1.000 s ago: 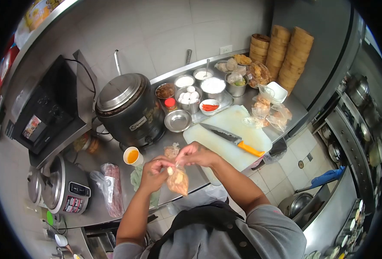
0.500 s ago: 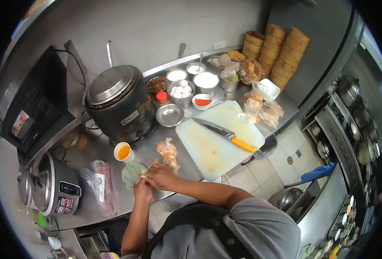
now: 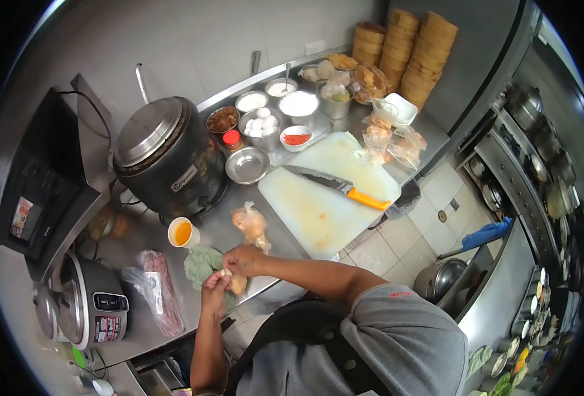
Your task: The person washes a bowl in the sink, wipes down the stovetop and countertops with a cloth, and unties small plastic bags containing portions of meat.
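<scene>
Currently, the left hand (image 3: 213,282) pinches a small plastic food bag (image 3: 238,285) by its gathered neck; the right hand (image 3: 244,261) curls its fingers there, exact grip hidden. The bag is at the hands' five o'clock, a green cloth (image 3: 201,263) at nine, a second food bag (image 3: 249,224) at one, a cutting board (image 3: 305,221) at two.

Restaurant-style kitchen, stacked bamboo steamers (image 3: 428,63), large black cooker (image 3: 170,155), steel counter (image 3: 137,239), cutting board (image 3: 305,221), knife (image 3: 321,177)

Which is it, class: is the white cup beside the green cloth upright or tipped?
Upright. The white cup stands on the steel counter with its mouth facing up, and orange contents show inside.
</scene>
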`<state>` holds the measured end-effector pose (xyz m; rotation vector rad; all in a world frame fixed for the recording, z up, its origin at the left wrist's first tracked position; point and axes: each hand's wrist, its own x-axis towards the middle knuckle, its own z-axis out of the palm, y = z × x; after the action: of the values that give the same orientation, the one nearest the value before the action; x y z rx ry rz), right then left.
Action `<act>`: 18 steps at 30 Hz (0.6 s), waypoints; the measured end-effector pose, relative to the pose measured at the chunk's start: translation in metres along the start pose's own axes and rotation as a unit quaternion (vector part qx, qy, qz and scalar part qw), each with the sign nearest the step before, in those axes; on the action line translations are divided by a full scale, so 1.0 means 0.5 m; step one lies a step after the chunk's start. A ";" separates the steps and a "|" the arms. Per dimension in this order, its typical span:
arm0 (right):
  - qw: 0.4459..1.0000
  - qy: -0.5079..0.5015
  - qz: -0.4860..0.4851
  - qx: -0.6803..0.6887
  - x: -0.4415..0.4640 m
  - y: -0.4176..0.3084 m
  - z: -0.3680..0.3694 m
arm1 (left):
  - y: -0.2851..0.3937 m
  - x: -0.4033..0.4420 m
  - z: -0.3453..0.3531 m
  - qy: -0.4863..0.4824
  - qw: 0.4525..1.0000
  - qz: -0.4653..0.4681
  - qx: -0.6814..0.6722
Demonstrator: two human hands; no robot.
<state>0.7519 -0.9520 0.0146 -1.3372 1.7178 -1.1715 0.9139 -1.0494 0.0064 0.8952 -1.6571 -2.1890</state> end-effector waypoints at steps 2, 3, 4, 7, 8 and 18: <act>0.971 0.069 -0.062 -0.222 -0.016 -0.005 0.026 | -0.001 0.012 -0.006 0.017 1.000 -0.008 -0.011; 0.970 0.068 -0.063 -0.223 -0.017 0.000 0.029 | -0.010 0.022 -0.013 0.013 1.000 -0.010 -0.017; 0.965 0.050 -0.085 -0.243 -0.019 0.006 0.031 | -0.018 0.030 -0.019 0.009 1.000 -0.015 -0.022; 0.961 -0.005 -0.085 -0.262 -0.021 -0.011 0.016 | -0.008 0.033 -0.010 0.028 0.999 -0.037 -0.016; 0.961 -0.039 -0.068 -0.263 -0.020 -0.029 0.009 | 0.000 0.031 -0.004 0.029 0.999 -0.039 -0.014; 0.963 0.055 -0.213 -0.156 -0.024 -0.138 -0.078 | 0.020 0.057 0.049 0.061 0.887 0.347 0.298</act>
<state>0.7463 -0.9360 0.0930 -1.9414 1.8011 -1.2576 0.8751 -1.0489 0.0106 0.4182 -2.1789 -1.1442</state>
